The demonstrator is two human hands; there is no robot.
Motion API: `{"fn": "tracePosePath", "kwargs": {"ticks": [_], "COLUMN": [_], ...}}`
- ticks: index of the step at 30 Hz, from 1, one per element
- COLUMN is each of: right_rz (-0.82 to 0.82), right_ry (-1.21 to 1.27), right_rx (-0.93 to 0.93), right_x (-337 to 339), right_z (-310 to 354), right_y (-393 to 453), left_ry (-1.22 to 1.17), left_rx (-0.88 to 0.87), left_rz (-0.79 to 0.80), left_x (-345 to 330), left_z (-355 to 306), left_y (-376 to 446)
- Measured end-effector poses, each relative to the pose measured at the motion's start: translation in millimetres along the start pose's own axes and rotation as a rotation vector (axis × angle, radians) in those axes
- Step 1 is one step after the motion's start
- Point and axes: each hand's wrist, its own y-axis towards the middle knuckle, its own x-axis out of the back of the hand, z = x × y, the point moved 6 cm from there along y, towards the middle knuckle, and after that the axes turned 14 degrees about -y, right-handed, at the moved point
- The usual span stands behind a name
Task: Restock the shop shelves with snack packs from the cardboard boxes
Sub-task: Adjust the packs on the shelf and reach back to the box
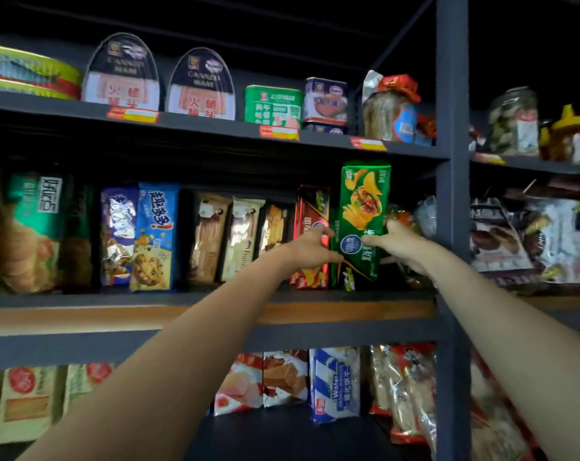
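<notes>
dark metal shelving (451,194) fills my view, tins on the top shelf, biscuit and wafer packs on the rows below. i'm working at the right end of the middle shelf (182,299), where a tall green crisp pack (363,207) stands upright, its long axis vertical, printed face turned out toward me, its top rising above the neighbouring packs. my right hand (405,244) grips its lower right edge, fingers curled behind and thumb on the front. my left hand (310,249) is at its lower left, fingers curled against the red pack (310,221) next door, seemingly holding it aside, though i can't tell if it pinches anything. the green pack's base looks not quite seated yet, so i judge this placement is nearly finished. most shelves already look well filled; no cardboard boxes are in sight, so i can't say how much stock remains.
</notes>
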Motion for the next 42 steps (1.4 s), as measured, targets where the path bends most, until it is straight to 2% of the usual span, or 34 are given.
{"fn": "tracePosePath", "kwargs": {"ticks": [4,12,14,16,18,20,22,25,30,37,42], "right_rz": [0.115,0.113,0.079,-0.061,-0.194,-0.244,-0.207,-0.082,-0.153,-0.121,-0.175], "right_ry": [-0.009,-0.034,-0.061,-0.201,-0.338,-0.401,-0.462,-0.521,-0.535,-0.451,-0.517], "right_rx": [-0.075,-0.081,-0.093,-0.100,-0.052,0.058,0.148,0.154,0.286,0.075,0.082], "right_x": [-3.4,-16.3,-20.6,-19.9,-20.9,-24.3,-31.1,-37.7,-34.7,-29.5,-21.1], "right_z": [-13.4,-28.4,-29.9,-34.0,-36.0,-32.6,-25.4,-23.7,-25.5,-34.2,-30.1], "right_y": [37.1,94.7,106.3,115.4,118.6,118.0,117.0,118.2,115.4,107.7,98.1], "left_ry": [0.037,0.059,0.056,0.030,-0.031,-0.048,-0.045,-0.037,0.018,0.012,0.036], "left_rx": [0.044,0.155,0.168,0.171,0.153,0.136,0.144,0.195,0.192,0.136,0.120], "left_rz": [-0.036,-0.114,-0.124,-0.131,-0.139,-0.149,-0.152,-0.107,-0.122,-0.225,-0.274], "left_x": [-18.3,-22.5,-23.6,-23.5,-21.8,-18.5,-16.6,-20.7,-18.4,1.8,8.7], "left_z": [6.5,19.7,24.3,29.3,31.5,30.4,31.9,35.3,29.0,22.7,19.0], "left_y": [40.7,89.8,94.1,98.4,101.7,103.1,102.8,99.8,93.2,78.2,65.1]}}
